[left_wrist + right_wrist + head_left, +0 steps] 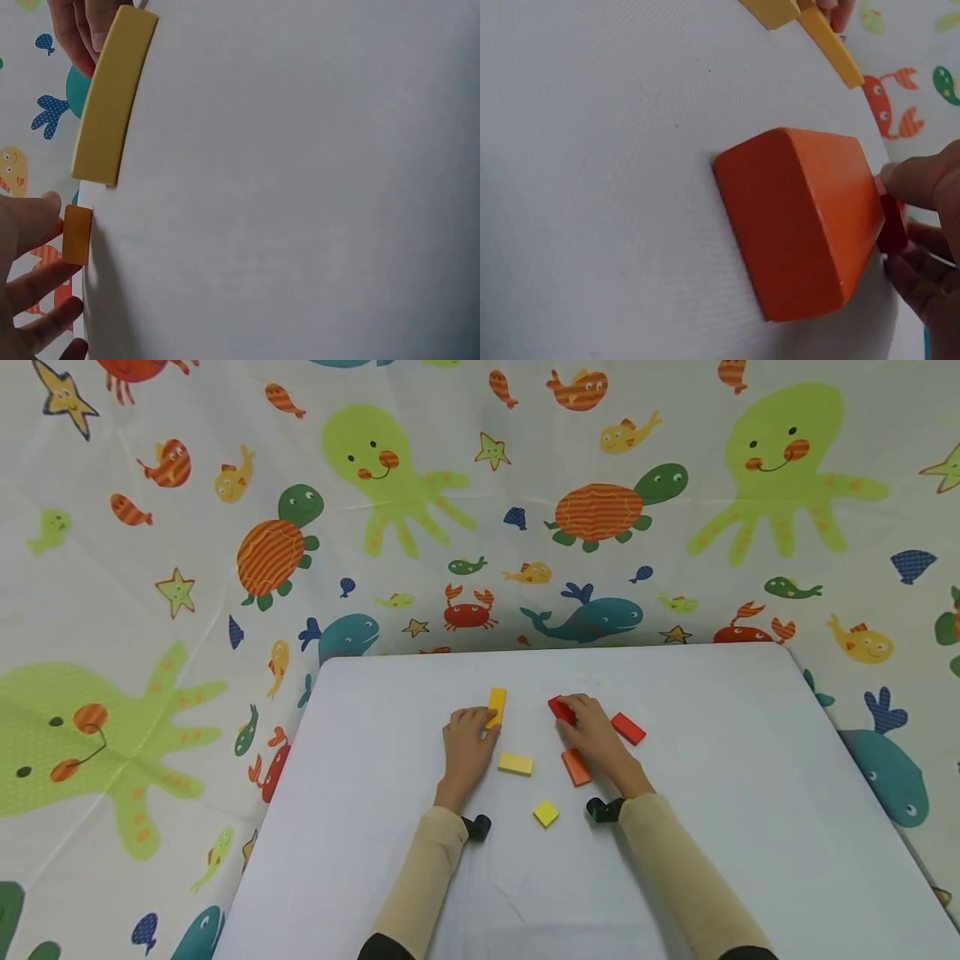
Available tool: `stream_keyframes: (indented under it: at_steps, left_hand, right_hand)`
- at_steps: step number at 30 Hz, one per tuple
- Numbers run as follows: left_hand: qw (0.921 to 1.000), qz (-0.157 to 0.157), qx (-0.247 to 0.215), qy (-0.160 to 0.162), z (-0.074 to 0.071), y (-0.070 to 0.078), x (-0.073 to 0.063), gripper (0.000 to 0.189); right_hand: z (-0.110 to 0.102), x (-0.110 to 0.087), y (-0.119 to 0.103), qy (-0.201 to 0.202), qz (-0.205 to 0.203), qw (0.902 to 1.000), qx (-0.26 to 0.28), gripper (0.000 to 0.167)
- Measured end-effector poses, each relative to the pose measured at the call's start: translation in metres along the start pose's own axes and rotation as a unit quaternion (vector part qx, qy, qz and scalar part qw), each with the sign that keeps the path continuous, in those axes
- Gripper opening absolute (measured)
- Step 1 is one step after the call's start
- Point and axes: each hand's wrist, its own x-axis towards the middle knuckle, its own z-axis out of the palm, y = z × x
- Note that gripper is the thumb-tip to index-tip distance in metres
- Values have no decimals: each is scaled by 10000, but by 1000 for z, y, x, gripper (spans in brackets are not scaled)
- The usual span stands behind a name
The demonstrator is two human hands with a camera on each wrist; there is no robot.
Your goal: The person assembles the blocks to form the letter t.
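Note:
My left hand (468, 748) pinches the near end of a long yellow-orange block (497, 700) lying on the white table. In the left wrist view, the thumb and a finger lie on either side of that block's end (77, 235). Over to the right, my right hand (597, 739) grips a red block (561, 710) between thumb and fingers; part of it is hidden by the hand. Just below that hand lies an orange block (576, 767), large in the right wrist view. A pale yellow block (515, 764) lies beside the left hand.
A second red block (628, 728) lies right of my right hand. A small bright yellow square block (546, 813) sits nearer me, between the forearms. The white table (750, 793) ends at the back against a curtain (435, 602) printed with sea animals.

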Motion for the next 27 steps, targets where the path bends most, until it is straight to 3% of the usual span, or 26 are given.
stream_keyframes:
  at_steps: [5, 10, 19, 27]
  left_hand:
    - [9976, -295, -610, -171, 4, 4, 5, 28]
    - [9945, -504, -909, -143, 7, 5, 9, 26]
    - [9916, -709, -1075, -158, 3, 10, 9, 25]
    - [9887, -904, -1189, -160, -4, 17, 9, 39]
  right_hand:
    - [-3, 8, -7, -102, 59, 9997, -233, 52]
    - [-7, 12, -11, -273, -22, 9989, -390, 52]
    - [-10, 16, -13, -371, -275, 9971, -608, 50]
    - [-11, 17, -11, -417, -344, 9967, -613, 51]
